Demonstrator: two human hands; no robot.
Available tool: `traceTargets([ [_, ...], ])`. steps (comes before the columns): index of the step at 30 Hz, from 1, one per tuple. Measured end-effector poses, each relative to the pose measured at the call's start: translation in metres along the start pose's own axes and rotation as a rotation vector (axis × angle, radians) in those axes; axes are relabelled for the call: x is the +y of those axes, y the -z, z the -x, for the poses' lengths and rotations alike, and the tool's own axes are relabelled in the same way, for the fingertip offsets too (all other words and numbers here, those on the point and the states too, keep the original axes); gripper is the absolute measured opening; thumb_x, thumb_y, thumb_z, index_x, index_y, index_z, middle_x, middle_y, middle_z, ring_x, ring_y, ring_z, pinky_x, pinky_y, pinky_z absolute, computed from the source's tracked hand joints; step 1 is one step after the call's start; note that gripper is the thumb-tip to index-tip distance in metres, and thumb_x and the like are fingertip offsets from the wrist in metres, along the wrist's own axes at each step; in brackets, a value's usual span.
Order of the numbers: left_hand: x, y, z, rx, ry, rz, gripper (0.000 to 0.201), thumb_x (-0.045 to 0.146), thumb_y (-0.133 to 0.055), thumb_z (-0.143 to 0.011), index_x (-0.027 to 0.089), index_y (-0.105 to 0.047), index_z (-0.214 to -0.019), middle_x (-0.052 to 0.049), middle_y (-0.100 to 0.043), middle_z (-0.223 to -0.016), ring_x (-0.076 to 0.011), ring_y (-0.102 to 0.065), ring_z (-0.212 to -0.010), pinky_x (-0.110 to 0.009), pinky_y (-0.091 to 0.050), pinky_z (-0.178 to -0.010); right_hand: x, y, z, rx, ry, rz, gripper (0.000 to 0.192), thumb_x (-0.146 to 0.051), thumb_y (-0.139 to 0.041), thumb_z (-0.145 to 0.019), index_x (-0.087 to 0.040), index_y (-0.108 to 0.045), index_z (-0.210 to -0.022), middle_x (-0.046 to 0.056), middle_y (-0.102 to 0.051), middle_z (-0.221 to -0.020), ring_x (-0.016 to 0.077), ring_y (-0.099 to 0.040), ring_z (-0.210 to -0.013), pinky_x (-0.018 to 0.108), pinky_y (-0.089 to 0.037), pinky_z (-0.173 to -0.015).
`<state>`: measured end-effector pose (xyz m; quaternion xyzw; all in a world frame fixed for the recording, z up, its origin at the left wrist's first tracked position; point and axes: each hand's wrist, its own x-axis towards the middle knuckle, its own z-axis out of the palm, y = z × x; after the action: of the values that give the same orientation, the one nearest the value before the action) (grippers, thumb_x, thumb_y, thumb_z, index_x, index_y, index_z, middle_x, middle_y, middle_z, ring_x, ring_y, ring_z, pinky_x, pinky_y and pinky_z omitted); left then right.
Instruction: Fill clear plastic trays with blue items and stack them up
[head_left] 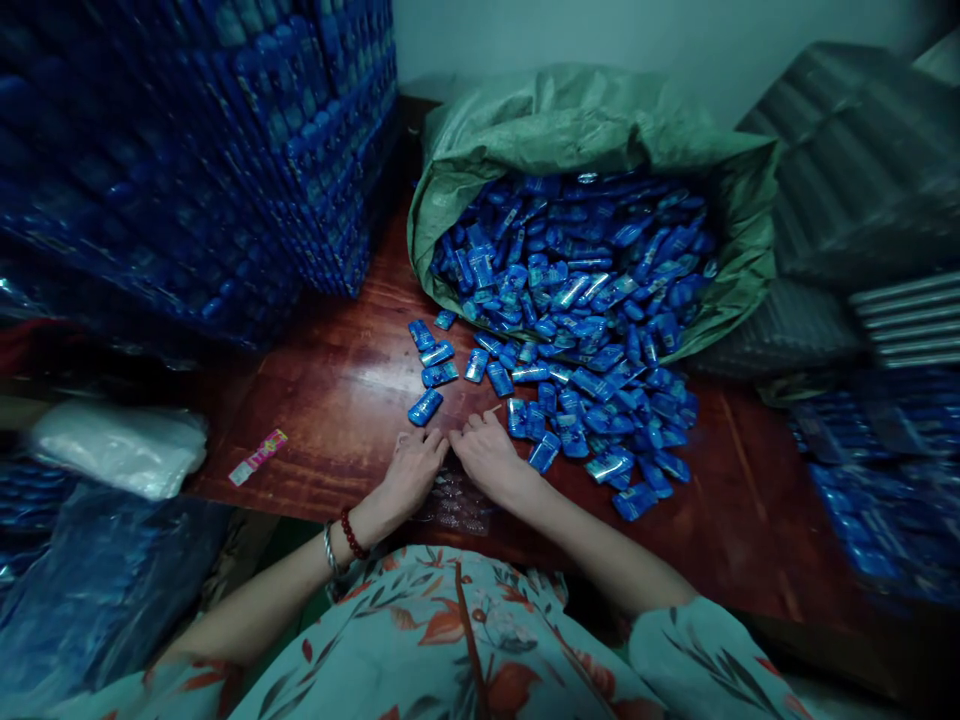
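On table edge (322, 420) | left hand (411, 468), right hand (489, 455) together, curled on one clear tray (454, 505) | uncounted blue packets (592, 390)

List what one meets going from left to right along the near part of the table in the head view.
White plastic bag → small pink wrapper strip → left hand → clear plastic blister tray → right hand → spilled pile of blue foil packets.

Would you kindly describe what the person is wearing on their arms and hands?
Both forearms are bare below short sleeves of a pale teal top printed with red-orange leaves. The left hand has a dark red bead bracelet and a thin silver bangle at its wrist. The right hand wears nothing.
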<state>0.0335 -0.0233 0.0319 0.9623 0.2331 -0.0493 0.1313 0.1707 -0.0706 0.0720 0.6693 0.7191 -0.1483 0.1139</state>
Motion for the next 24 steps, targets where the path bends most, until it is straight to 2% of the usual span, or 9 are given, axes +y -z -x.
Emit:
traceTargets([
  [7, 0.002, -0.001, 0.001, -0.005, 0.014, 0.043, 0.031, 0.001, -0.035, -0.084, 0.012, -0.054, -0.107, -0.013, -0.055, -0.107, -0.0264, -0.051, -0.101, -0.046, -0.046, -0.087, 0.01, 0.006, 0.005, -0.014, 0.022, 0.004, 0.024, -0.012, -0.046, -0.086, -0.012, -0.067, -0.097, 0.014, -0.07, -0.088, 0.0254, -0.059, -0.093, 0.041, -0.032, -0.094],
  [10, 0.001, -0.001, -0.001, -0.028, 0.004, 0.06, 0.035, 0.001, -0.034, -0.084, 0.011, -0.052, -0.112, -0.014, -0.055, -0.109, -0.0262, -0.052, -0.102, -0.045, -0.047, -0.086, 0.005, 0.008, 0.0, -0.013, 0.046, 0.023, 0.024, -0.011, -0.046, -0.086, -0.011, -0.069, -0.09, 0.015, -0.07, -0.087, 0.0249, -0.059, -0.092, 0.04, -0.032, -0.094],
  [14, -0.002, -0.008, -0.001, 0.016, -0.021, 0.082, 0.042, 0.0, -0.032, -0.083, 0.013, -0.047, -0.121, -0.014, -0.053, -0.116, -0.0238, -0.051, -0.105, -0.044, -0.048, -0.088, 0.0, 0.01, -0.005, -0.004, 0.107, 0.052, 0.024, -0.011, -0.046, -0.086, -0.012, -0.07, -0.082, 0.013, -0.071, -0.085, 0.0239, -0.058, -0.093, 0.037, -0.033, -0.093],
  [19, -0.006, -0.021, 0.001, 0.066, -0.023, 0.059, 0.042, 0.002, -0.033, -0.084, 0.013, -0.044, -0.123, -0.014, -0.053, -0.117, -0.0243, -0.049, -0.108, -0.046, -0.047, -0.091, 0.002, 0.002, -0.003, 0.02, 0.154, 0.061, 0.02, -0.012, -0.05, -0.083, -0.01, -0.067, -0.093, 0.013, -0.069, -0.091, 0.0254, -0.057, -0.096, 0.038, -0.034, -0.094],
  [24, -0.012, -0.026, 0.002, 0.134, -0.065, 0.109, 0.045, -0.001, -0.034, -0.083, 0.013, -0.043, -0.125, -0.014, -0.055, -0.115, -0.0233, -0.05, -0.109, -0.044, -0.045, -0.094, 0.005, -0.02, 0.001, 0.098, 0.103, 0.061, 0.028, -0.011, -0.053, -0.081, -0.008, -0.058, -0.109, 0.015, -0.066, -0.097, 0.0264, -0.056, -0.097, 0.039, -0.036, -0.091],
])
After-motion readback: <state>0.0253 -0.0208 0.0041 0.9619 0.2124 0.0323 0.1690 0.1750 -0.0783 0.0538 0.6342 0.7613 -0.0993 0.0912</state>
